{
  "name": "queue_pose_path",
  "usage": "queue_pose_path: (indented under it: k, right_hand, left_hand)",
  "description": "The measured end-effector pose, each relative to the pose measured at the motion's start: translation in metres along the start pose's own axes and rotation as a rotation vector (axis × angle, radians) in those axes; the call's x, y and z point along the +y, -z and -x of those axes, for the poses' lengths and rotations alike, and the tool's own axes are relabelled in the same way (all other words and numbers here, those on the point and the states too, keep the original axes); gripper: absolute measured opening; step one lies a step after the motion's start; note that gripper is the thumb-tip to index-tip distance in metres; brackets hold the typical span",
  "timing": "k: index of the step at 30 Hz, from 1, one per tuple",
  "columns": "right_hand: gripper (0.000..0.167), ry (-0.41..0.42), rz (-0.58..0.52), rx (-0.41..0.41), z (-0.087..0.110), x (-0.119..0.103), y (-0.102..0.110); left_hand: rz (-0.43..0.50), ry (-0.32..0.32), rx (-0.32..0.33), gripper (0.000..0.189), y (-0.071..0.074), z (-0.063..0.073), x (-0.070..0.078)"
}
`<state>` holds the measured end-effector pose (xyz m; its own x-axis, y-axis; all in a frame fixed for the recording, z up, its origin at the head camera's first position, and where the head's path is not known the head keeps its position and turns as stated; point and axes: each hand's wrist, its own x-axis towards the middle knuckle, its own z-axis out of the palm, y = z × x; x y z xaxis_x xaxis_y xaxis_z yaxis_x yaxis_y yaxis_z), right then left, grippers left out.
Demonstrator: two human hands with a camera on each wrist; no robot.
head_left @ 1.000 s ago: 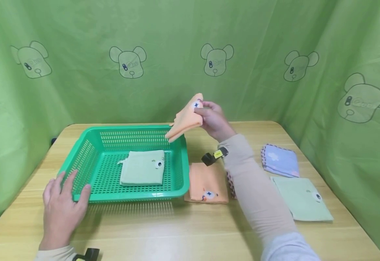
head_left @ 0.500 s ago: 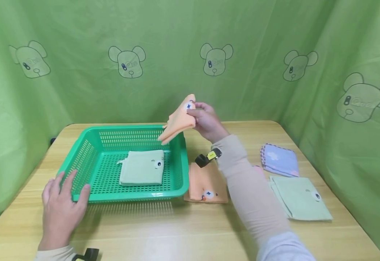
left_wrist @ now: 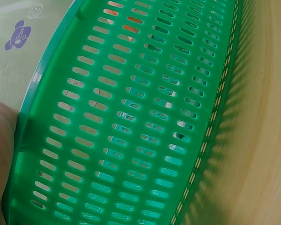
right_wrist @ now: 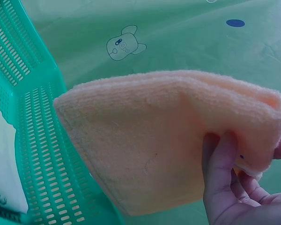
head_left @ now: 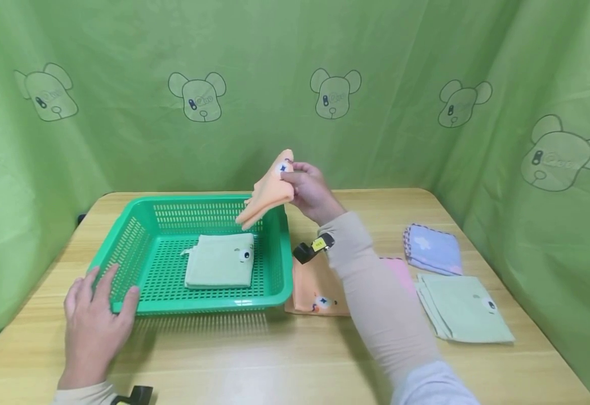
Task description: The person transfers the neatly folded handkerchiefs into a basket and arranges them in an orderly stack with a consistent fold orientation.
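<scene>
My right hand [head_left: 312, 191] pinches a folded orange towel [head_left: 267, 197] between thumb and fingers, raised over the right end of a green plastic basket [head_left: 193, 307]. The right wrist view shows the towel's [right_wrist: 131, 145] fluffy folded layers, tilted, with the thumb on its near face. My left hand [head_left: 94, 329] rests on the basket's front left corner, fingers spread over the rim and thumb at the front edge. Inside the basket lies a folded pale green towel [head_left: 216, 264] with a small face on it. In the left wrist view the slotted basket wall [left_wrist: 131, 108] fills most of the frame.
A second folded orange towel [head_left: 315, 292] lies beside the basket, partly under my right forearm. Also partly hidden is a pink cloth [head_left: 400, 273]. Farther right are a purple folded towel [head_left: 434, 250] and a pale green one [head_left: 469, 312]. A green curtain [head_left: 275, 129] surrounds the table.
My right hand has carried the orange towel leftward and slightly down, from the basket's right rim to over its inside. My left hand stays on the corner.
</scene>
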<state>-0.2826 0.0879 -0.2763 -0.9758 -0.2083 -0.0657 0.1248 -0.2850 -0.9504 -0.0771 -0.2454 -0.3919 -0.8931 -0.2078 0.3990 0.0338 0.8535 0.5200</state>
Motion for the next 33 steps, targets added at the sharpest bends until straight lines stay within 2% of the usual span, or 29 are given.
queue_pose_path:
  k: [18,33]
  right_hand:
    - [0.022,-0.024,-0.040,-0.014,0.000,0.011,-0.017]
    - [0.023,-0.061,-0.033,-0.009,-0.002,0.022,-0.026]
  left_hand:
    - [0.009,-0.015,0.013,0.058,0.000,0.001,0.001]
    - [0.007,0.000,0.003,0.058,0.001,0.001,0.002]
